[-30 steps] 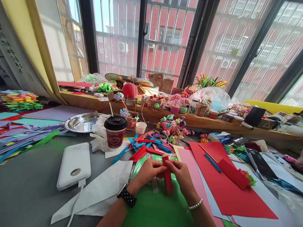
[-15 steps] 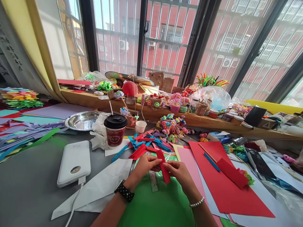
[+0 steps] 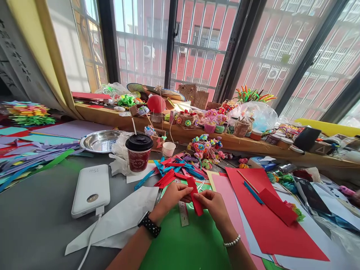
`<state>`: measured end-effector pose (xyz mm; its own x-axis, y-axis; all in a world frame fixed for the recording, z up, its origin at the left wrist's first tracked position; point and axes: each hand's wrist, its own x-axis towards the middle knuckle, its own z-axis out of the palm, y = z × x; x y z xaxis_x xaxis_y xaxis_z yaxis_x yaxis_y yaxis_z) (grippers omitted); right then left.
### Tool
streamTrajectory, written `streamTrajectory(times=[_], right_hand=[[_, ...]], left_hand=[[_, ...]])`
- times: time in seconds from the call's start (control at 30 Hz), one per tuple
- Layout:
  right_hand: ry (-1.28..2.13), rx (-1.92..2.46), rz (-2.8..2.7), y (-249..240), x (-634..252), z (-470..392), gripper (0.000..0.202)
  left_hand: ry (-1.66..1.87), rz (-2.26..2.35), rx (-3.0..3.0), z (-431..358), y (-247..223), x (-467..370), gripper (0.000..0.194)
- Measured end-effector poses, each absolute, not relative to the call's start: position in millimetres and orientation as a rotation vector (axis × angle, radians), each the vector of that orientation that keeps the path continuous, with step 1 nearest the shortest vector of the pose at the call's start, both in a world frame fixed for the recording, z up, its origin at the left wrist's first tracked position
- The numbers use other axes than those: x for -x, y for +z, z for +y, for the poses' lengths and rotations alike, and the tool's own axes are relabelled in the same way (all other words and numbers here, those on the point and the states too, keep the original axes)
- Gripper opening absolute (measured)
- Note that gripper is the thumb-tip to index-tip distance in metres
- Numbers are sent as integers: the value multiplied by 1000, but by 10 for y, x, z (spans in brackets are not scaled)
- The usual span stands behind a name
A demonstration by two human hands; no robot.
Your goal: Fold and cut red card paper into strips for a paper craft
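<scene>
Between both hands is a narrow folded strip of red paper, slanting from upper left to lower right. My left hand, with a black watch at the wrist, pinches its left edge. My right hand, wearing a beaded bracelet, pinches it from the right. Below lies a green mat, and a ruler rests on it, partly under my left hand. Just beyond my fingers is a heap of red folded strips and blue folded strips.
A lidded cup with a straw stands behind left, near a white power bank with its cable. White paper lies left of the mat. Right are red sheets with a stick and a blue strip. A metal bowl sits farther back.
The view has shifted slightly, so the surroundings appear a little to the right. Both hands keep their pinch on the red strip, with hardly any other movement.
</scene>
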<state>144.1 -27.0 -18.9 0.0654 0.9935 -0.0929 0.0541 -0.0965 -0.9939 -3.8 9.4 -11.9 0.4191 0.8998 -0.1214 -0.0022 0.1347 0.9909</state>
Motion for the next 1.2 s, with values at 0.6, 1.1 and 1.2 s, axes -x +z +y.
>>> streamTrajectory(times=[0.6,1.1,1.2], right_hand=[[1249,1332,-1162,-189,-1417,-275,33],[1081,1316,-1510,-109,-1543,-289,30],[1054,1348,-1609,-67,-1588,-310,27]], left_hand=[[933,962,-1171,92,-97,28,27],[839,949,-1303,92,-102,73,26],[831,965,-1357,99,-94,68,25]])
